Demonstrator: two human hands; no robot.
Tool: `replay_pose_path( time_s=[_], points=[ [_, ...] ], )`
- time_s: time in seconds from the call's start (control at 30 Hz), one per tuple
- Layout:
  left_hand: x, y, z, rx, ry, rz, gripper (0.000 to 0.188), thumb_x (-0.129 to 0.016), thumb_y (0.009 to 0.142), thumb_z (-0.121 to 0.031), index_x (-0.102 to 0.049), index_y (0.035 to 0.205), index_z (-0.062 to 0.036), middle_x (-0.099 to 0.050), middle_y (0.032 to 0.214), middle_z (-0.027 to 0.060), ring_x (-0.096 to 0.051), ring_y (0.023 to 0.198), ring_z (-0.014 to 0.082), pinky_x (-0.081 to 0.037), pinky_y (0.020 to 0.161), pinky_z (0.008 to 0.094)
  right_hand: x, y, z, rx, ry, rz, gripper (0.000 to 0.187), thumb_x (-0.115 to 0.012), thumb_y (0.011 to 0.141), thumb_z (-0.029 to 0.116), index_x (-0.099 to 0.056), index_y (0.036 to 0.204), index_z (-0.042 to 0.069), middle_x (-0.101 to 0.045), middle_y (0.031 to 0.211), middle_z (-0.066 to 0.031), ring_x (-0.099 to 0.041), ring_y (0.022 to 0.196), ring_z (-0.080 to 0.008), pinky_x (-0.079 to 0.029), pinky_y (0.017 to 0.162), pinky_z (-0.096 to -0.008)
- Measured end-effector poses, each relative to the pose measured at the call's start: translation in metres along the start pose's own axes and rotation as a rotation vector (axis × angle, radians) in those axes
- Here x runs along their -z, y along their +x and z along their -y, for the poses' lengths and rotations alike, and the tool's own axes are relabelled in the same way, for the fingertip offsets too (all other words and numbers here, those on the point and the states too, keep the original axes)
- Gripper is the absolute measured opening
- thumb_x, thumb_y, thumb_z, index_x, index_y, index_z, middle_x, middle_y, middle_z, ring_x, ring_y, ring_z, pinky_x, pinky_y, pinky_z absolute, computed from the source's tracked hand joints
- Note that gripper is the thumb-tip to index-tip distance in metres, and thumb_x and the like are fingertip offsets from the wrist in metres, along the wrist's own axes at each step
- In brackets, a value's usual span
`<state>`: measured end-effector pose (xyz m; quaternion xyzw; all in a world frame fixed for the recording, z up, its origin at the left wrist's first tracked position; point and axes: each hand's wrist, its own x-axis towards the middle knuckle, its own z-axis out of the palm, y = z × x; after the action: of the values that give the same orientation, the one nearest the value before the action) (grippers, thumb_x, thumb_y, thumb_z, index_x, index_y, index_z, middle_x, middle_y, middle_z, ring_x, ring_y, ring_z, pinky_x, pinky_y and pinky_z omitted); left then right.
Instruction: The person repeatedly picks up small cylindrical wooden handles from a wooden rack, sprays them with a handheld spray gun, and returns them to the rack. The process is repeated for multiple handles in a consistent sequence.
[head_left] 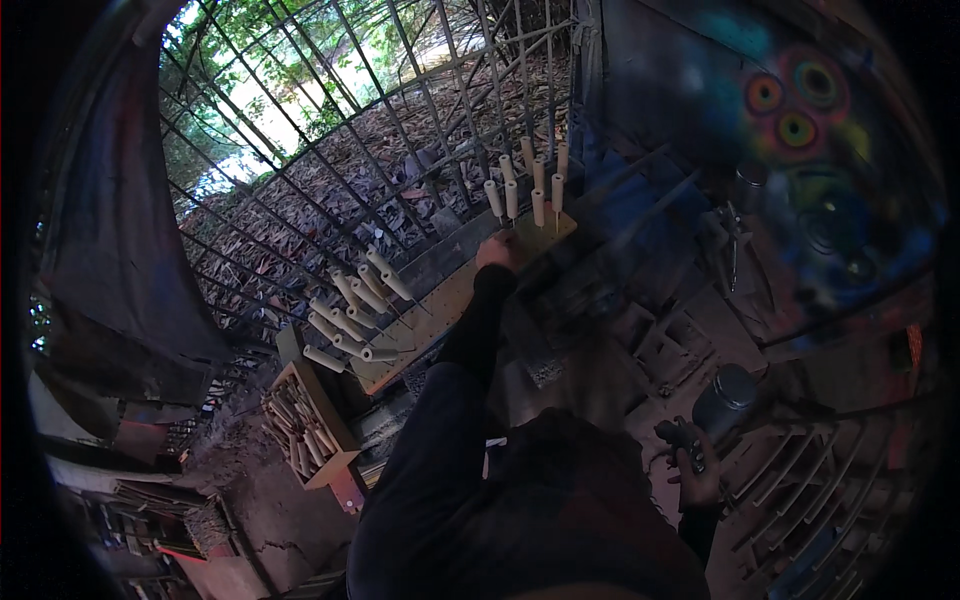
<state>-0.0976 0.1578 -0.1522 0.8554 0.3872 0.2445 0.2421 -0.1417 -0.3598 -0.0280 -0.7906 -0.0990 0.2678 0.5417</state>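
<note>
My left hand reaches to a long pale board, its fingers closed low beside the stems of pale cylinders. What they hold is hidden. Just beyond it, several cream cylinders stand upright on thin stems at the board's right end. Another group of cream cylinders leans leftward on stems along the left half. At the lower right, my right hand is wrapped round a dark tool that looks like a spray gun. Close by it is a grey metal canister; I cannot tell whether the two are joined.
A wooden box full of thin rods stands left of the board. Metal bars with leaf litter behind them close off the far side. A paint-spattered panel stands at right. Curved slats lie at the lower right.
</note>
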Motion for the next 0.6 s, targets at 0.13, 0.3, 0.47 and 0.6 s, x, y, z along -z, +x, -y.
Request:
replay_pose_path(
  time_s=[0.13, 0.3, 0.47, 0.6],
  points=[
    [0.014, -0.005, -0.013, -0.111, -0.173, -0.18, 0.011, -0.061, 0.085, -0.013, -0.068, 0.093, -0.0083, -0.069, 0.09, 0.0153, -0.066, 0.082, 0.035, -0.053, 0.072, 0.0393, 0.0, -0.001, -0.001, -0.009, -0.025, -0.004, 0.046, -0.059, 0.09, 0.013, -0.049, 0.134, 0.005, -0.065, 0.094, -0.0088, -0.063, 0.075, -0.0133, -0.054, 0.054, -0.0262],
    [0.08, -0.046, -0.078, -0.135, -0.6, -0.002, 0.009, -0.064, 0.089, -0.005, -0.065, 0.094, 0.0018, -0.068, 0.082, 0.0085, -0.067, 0.073, 0.0171, -0.051, 0.067, 0.0288, 0.003, -0.003, -0.004, 0.006, 0.009, -0.027, 0.045, -0.059, 0.09, 0.012, -0.049, 0.134, 0.005, -0.066, 0.098, -0.0099, -0.064, 0.075, -0.0138, -0.054, 0.054, -0.0259],
    [0.124, -0.066, -0.122, -0.066, -1.01, 0.239, 0.011, -0.063, 0.09, -0.004, -0.066, 0.096, 0.004, -0.067, 0.082, 0.0038, -0.062, 0.072, 0.009, -0.05, 0.067, 0.0242, 0.005, 0.0, -0.006, -0.037, 0.007, -0.039, 0.046, -0.06, 0.09, 0.013, -0.049, 0.134, 0.005, -0.066, 0.1, -0.0096, -0.064, 0.077, -0.0133, -0.054, 0.054, -0.0252],
    [0.135, -0.067, -0.121, -0.052, -1.037, 0.272, 0.009, -0.061, 0.091, -0.001, -0.063, 0.096, 0.0052, -0.065, 0.083, 0.0055, -0.063, 0.074, 0.0119, -0.051, 0.069, 0.0259, 0.004, 0.004, -0.005, -0.028, -0.012, -0.01, 0.046, -0.059, 0.09, 0.01, -0.049, 0.134, 0.006, -0.065, 0.1, -0.0091, -0.064, 0.078, -0.0134, -0.054, 0.054, -0.0252]
  ],
)
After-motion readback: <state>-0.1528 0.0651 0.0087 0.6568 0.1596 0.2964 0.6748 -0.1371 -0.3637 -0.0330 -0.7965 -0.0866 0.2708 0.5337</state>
